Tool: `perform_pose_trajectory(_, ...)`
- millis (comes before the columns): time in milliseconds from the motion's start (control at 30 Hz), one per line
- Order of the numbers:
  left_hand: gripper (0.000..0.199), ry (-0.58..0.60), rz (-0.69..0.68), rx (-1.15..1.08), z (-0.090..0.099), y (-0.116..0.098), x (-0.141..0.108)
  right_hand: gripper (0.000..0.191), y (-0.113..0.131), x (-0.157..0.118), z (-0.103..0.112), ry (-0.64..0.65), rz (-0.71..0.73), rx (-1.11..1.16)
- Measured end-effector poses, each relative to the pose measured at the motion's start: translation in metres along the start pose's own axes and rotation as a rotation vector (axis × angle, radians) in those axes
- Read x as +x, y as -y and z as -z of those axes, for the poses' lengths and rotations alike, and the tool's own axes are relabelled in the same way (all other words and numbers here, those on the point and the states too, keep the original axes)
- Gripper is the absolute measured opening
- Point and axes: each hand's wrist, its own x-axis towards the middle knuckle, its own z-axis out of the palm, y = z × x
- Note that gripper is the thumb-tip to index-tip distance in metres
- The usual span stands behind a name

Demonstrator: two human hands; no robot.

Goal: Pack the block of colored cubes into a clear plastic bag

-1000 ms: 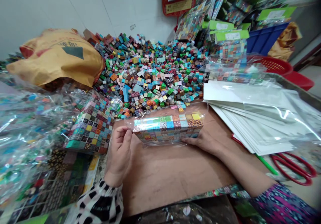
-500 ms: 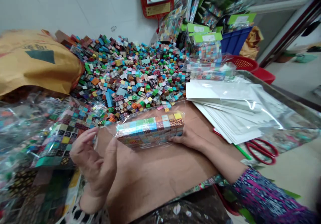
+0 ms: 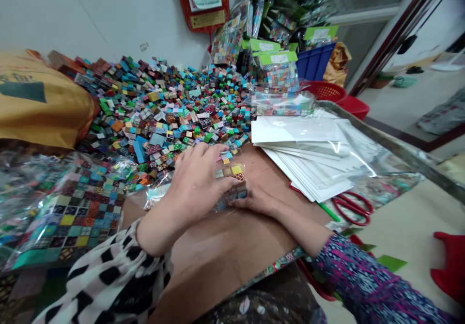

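Plastic-wrapped patterned cubes (image 3: pixel 230 188) under left hand (image 3: pixel 198 181), against right hand (image 3: pixel 254 200).

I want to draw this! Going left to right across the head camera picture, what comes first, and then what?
yellow sack → heap of small coloured cubes → left hand → right hand → white sheets → red-handled scissors

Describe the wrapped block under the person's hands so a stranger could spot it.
On the brown cardboard surface, just below the big heap of loose coloured cubes, the person's left hand and right hand meet. Between them lies a block of small patterned cubes wrapped in clear plastic, packed tight, unlike the loose heap.
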Motion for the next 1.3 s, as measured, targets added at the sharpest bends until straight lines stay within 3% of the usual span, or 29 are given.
perform_pose_trajectory(67, 0.039, -0.021, -0.037, -0.026, 0.000, -0.006, 0.004, 0.059, 0.001, 0.001, 0.000, 0.001, 0.003, -0.029)
perform_pose_trajectory(167, 0.021, 0.067, -0.092, -0.101, 0.000, -0.009, 0.012, 0.058, 0.003, 0.001, 0.001, -0.013, 0.013, -0.083)
perform_pose_trajectory(267, 0.016, 0.140, -0.103, -0.169, 0.001, -0.009, 0.023, 0.056, 0.002, 0.002, 0.002, -0.025, -0.005, -0.133)
perform_pose_trajectory(367, 0.012, 0.135, -0.099, -0.201, 0.001, -0.009, 0.029, 0.055, -0.001, 0.003, 0.002, -0.040, 0.026, -0.132)
perform_pose_trajectory(467, 0.012, 0.106, -0.092, -0.224, 0.001, -0.010, 0.030, 0.057, -0.001, 0.001, 0.000, -0.036, 0.039, -0.089)
perform_pose_trajectory(633, 0.015, 0.080, -0.072, -0.230, -0.003, -0.007, 0.027, 0.078, 0.022, -0.004, 0.000, -0.071, -0.029, 0.018)
perform_pose_trajectory(867, 0.020, 0.077, -0.059, -0.268, -0.005, -0.008, 0.026, 0.046, 0.053, -0.003, 0.014, -0.063, 0.012, -0.015)
perform_pose_trajectory(1300, 0.020, 0.072, -0.025, -0.363, -0.007, -0.009, 0.024, 0.052, 0.051, 0.000, 0.008, -0.071, 0.001, 0.134)
